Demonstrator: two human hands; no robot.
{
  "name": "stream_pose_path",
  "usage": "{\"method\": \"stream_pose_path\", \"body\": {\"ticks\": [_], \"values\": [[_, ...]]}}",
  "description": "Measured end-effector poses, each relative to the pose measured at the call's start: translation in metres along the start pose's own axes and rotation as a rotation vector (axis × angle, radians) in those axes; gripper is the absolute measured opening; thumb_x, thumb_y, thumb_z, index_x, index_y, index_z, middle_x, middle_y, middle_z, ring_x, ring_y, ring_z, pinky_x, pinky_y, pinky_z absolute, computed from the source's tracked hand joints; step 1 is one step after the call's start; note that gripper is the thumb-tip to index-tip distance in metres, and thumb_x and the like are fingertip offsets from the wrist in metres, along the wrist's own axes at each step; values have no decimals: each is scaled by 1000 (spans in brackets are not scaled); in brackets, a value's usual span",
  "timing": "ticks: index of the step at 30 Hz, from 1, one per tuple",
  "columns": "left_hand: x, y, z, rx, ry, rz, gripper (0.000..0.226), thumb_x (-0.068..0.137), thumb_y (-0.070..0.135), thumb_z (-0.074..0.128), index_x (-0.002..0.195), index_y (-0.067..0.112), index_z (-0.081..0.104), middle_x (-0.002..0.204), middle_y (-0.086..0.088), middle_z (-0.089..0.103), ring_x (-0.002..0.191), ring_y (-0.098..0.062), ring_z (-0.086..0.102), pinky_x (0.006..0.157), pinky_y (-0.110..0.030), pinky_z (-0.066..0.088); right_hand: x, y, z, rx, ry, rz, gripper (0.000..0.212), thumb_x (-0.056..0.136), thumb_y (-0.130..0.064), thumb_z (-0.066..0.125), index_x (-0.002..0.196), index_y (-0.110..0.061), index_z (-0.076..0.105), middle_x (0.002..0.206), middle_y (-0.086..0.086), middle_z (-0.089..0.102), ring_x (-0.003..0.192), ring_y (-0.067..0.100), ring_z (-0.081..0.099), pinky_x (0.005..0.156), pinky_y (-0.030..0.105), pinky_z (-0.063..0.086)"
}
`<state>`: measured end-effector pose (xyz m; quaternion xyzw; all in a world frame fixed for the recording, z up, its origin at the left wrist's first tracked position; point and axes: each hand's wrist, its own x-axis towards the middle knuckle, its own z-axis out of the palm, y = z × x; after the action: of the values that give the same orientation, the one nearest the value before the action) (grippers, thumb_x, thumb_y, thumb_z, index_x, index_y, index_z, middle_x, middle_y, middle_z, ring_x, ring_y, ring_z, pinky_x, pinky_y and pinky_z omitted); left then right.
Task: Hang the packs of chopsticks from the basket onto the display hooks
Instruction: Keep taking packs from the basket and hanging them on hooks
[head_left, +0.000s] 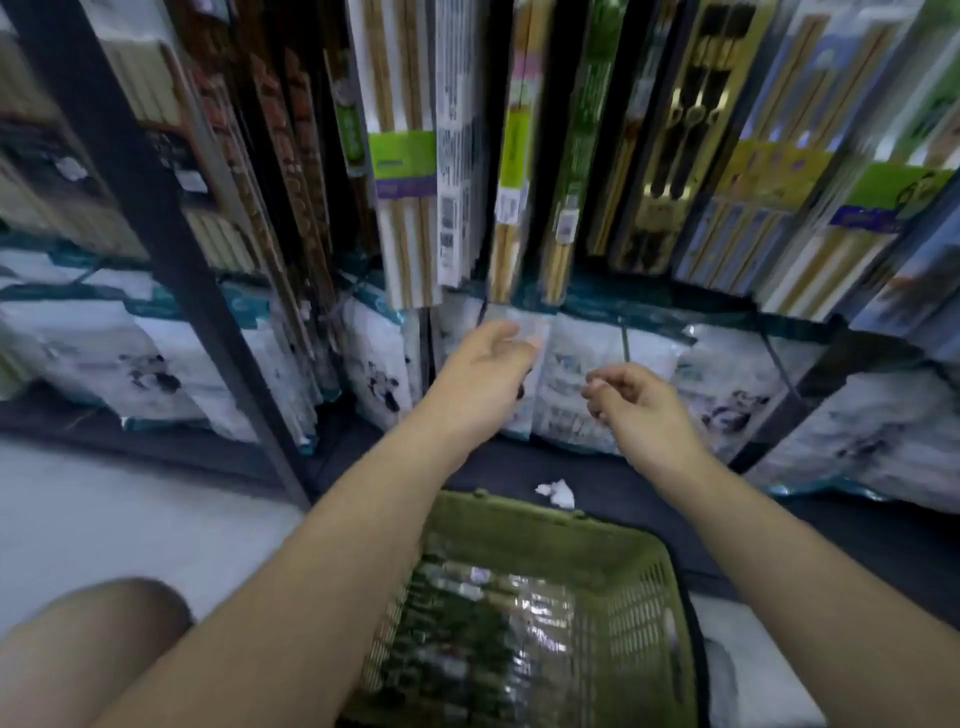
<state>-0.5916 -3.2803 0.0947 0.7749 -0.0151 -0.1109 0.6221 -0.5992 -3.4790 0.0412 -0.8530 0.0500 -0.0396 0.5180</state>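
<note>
Display rack (130, 171): fills the top of the frame; hanging packs (405, 156) fill it.
Basket (597, 540): green, bottom middle, on the floor.
Chopstick packs (483, 623): lying in the basket, waiting to be hung.
Left grip (488, 353): middle of the frame, just under the hanging packs; fingers mostly straight, looks empty, though it is blurry.
Right grip (634, 400): just right of it; fingers loosely curled, holding nothing.
Doing it well: I think the next job is to reach down for one pack. Hold it near the top, find its hole, and slide it onto a hook with the same kind.
</note>
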Motion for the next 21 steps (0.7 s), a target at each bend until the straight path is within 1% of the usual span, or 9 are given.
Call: {"method": "stream_pose_path", "body": {"ticks": [1,2,4,7,11,13,16,19,21], "values": [[-5,-16,-5,31,2,-10,47,105,43,55,150,30,47,125,20,53,106,5,54,72,-11,39,-10,16,8,-33,-47,41,16,103,-26,58,89,-33,65,97,-2,72,94,21,69,84,38,55],[-7,-33,-11,56,19,-23,40,104,41,57,143,30,53,121,18,55,100,7,54,75,-13,42,-19,30,17,-59,-105,80,19,102,-23,59,86,-30,66,91,-1,74,90,23,70,82,39,56],[-9,-72,-24,90,93,-74,26,103,36,61,128,26,61,119,8,64,101,-5,61,87,-23,49,-38,59,37,-146,-221,145,23,100,-19,60,81,-28,69,82,-3,75,83,21,72,73,33,55],[-15,-135,-43,159,251,-192,14,103,20,60,116,13,62,105,-5,65,94,-20,59,81,-30,48,-59,101,74,-301,-369,179,22,97,-17,64,77,-24,68,76,-3,70,73,19,65,69,30,47],[-37,-221,-60,421,349,-414,33,101,27,57,129,10,58,126,-14,65,118,-35,59,102,-43,48,-82,158,121,-450,-560,292,7,95,-19,66,93,-18,72,85,0,70,84,20,65,73,29,47],[-50,-253,-63,499,326,-496,43,100,36,52,135,12,54,130,-16,63,123,-39,56,105,-50,46,-89,184,143,-502,-620,331,8,95,-18,66,96,-16,74,94,5,72,92,25,67,80,31,50],[-60,-288,-62,487,286,-549,46,103,50,43,132,17,54,125,-15,64,115,-40,59,100,-51,48,-98,216,175,-553,-704,346,15,96,-18,66,107,-12,74,107,9,72,101,28,66,88,34,53],[-67,-307,-56,455,266,-517,35,104,54,38,119,24,49,106,-10,66,95,-35,63,80,-45,50,-106,238,203,-590,-826,349,21,95,-21,68,114,-12,71,110,10,71,97,26,65,85,35,53],[-73,-314,-52,446,274,-480,33,104,52,39,124,27,45,92,-3,64,79,-26,64,67,-40,47,-113,248,217,-599,-940,361,31,95,-27,71,122,-14,67,114,9,70,99,25,64,82,33,52]]}}
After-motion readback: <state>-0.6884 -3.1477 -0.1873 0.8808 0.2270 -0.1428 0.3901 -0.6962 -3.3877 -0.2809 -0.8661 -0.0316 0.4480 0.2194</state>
